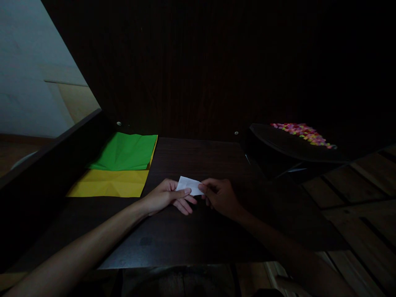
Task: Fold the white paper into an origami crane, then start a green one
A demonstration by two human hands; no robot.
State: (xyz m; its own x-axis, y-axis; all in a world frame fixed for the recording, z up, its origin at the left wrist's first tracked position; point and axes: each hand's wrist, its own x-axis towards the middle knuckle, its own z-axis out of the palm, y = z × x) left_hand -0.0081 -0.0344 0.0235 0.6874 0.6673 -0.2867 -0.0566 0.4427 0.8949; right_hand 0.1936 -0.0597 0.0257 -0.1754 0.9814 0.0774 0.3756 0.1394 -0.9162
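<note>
Both hands meet over the middle of the dark table (192, 235), sharing one small white paper (189, 185); the left hand (165, 196) has its grip closed on the paper's near-left edge, thumb on top; the right hand (220, 194) pinches the paper's right end; left of the paper lie a green sheet (126, 152) overlapping a yellow sheet (109, 183); far right of it, a dark tray (278, 142) holds colourful beads (301, 133).

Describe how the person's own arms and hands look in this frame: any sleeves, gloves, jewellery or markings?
Both forearms are bare as far as the frame shows, no sleeves in view. The left hand and right hand wear no gloves. No rings, watch or bands can be made out, though the dim light hides fine detail, especially on the right arm.
</note>
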